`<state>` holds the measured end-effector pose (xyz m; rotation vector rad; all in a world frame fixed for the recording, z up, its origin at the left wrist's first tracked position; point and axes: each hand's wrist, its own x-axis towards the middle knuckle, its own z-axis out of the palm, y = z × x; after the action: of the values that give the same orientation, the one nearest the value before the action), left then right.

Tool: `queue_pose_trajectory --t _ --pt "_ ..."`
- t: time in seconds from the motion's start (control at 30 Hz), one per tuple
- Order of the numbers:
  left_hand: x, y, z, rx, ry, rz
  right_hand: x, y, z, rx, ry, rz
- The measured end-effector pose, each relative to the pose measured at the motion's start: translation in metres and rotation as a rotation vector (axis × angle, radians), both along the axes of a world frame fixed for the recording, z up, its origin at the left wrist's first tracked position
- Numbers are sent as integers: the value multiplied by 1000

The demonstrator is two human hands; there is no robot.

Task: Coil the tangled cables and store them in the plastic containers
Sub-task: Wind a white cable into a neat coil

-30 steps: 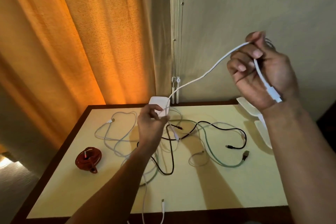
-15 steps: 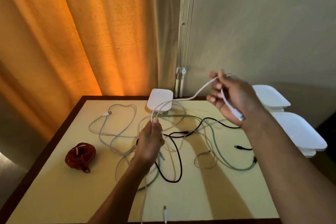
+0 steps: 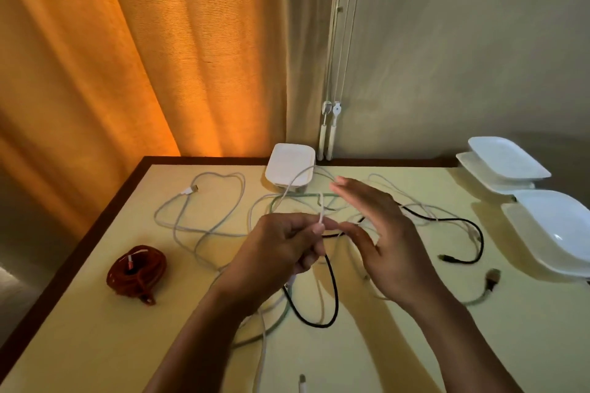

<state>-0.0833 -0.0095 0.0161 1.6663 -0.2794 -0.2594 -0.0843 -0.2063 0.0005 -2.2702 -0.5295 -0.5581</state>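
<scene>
Your left hand (image 3: 281,249) pinches a thin white cable (image 3: 321,210) between thumb and fingers, above the tangle in the middle of the table (image 3: 95,344). Your right hand (image 3: 383,242) is open beside it and holds nothing. The plastic containers (image 3: 542,223) stand at the far right, and a coiled red cable (image 3: 137,271) lies at the left.

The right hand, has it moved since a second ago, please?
Yes. The right hand has come down from in front of the wall to just above the table, beside the left hand.
</scene>
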Motion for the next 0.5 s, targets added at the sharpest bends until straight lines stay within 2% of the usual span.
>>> queue_pose_trajectory --t 0.1,0.17,0.23,0.33,0.5 --pt "-1 1 8 -74 54 -3 5 6 1 89 10 98" --pt "1 2 12 -229 155 -36 8 5 9 220 127 162" --pt "2 2 15 -305 202 -74 9 2 13 301 266 227" --pt "3 1 17 -301 213 -87 13 -1 8 364 374 320" --pt "1 4 19 -323 201 -145 15 -7 -4 501 496 337"
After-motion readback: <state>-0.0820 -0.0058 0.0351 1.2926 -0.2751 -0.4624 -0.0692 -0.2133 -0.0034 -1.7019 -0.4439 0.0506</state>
